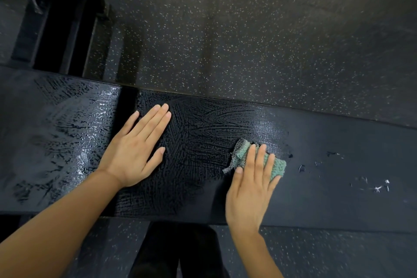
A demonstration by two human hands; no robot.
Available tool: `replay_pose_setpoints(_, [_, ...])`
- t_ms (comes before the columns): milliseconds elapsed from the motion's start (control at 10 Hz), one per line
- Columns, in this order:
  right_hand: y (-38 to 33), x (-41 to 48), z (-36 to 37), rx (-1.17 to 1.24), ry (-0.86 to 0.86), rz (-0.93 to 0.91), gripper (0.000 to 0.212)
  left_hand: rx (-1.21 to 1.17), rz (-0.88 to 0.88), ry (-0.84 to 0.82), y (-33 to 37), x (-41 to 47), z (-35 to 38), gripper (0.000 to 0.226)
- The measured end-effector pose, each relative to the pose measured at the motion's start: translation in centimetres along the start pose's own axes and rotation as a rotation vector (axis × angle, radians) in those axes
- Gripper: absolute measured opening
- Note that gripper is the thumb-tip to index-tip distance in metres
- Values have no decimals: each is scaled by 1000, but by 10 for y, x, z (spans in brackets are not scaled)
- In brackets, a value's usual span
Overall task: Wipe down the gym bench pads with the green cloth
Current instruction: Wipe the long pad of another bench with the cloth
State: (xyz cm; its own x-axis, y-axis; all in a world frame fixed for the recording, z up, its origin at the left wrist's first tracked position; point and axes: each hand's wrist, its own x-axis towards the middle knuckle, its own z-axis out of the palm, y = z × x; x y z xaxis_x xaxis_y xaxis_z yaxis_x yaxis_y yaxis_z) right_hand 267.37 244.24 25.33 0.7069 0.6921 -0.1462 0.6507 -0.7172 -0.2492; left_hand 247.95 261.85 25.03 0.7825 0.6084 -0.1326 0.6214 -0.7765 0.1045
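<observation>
Bench pads (338, 165), two — left hand (135, 149) flat, fingers straight, on one; right hand (250, 187) presses the single green cloth (278, 167).

One view only, head-worn, wide-angle: faces forward and steeply down from above and behind the left hand (133, 151) and right hand (250, 187), whose forearms enter at the lower edge. Close range: the bench pads (338, 165) span the frame from side to side beneath both hands, with speckled floor (248, 40) beyond the fingertips and again nearer than the wrists. Straight edges bow toward the borders.
</observation>
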Motion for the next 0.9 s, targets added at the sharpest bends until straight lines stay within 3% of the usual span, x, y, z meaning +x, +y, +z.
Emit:
replay_pose_setpoints(100, [-25, -11, 7, 2, -8, 17, 57, -2, 0, 0, 0, 0, 1, 69])
replay_pose_setpoints(300, [-65, -49, 13, -31, -129, -227, 57, -10, -3, 0, 0, 0, 0, 70])
replay_pose_setpoints(500, [-42, -51, 6, -80, -192, -376, 55, -10, 0, -3, 0, 0, -1, 69])
replay_pose_setpoints(700, [10, -40, -6, -85, -129, -237, 54, -11, -1, -8, 0, 0, 0, 69])
replay_pose_setpoints(900, [19, -46, -3, -7, -37, 51, 57, -10, 1, 1, -1, 0, 1, 70])
